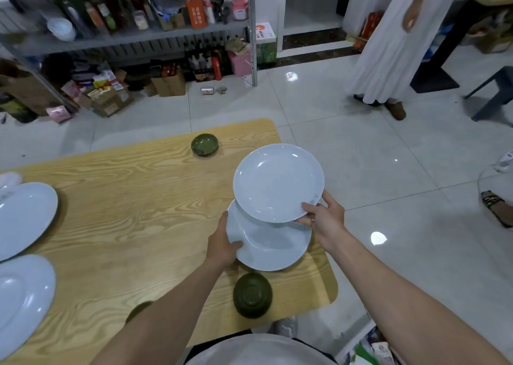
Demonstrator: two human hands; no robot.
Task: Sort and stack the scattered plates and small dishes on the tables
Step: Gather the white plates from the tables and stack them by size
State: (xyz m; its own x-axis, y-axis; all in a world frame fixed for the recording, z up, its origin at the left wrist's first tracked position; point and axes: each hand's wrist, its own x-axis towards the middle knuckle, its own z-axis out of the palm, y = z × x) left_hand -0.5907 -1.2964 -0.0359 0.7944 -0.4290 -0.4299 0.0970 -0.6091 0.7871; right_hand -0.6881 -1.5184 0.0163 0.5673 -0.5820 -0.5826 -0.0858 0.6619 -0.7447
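My right hand (323,220) grips the near rim of a pale blue plate (277,181) and holds it tilted above the right end of the wooden table (133,206). Just under it, my left hand (223,245) holds the left rim of a second pale blue plate (273,246). Near the front edge a dark green small dish (252,295) lies upside down. Another green dish (205,144) sits upright at the far edge. A third green dish (138,310) is partly hidden behind my left forearm. Two large pale plates (23,217) (22,300) lie at the left edge.
A cluttered metal shelf (133,34) with bottles and boxes stands behind the table. A person in a white skirt (388,48) stands on the tiled floor at the back right, near a grey stool (497,92). A sandalled foot (497,206) shows at the right edge.
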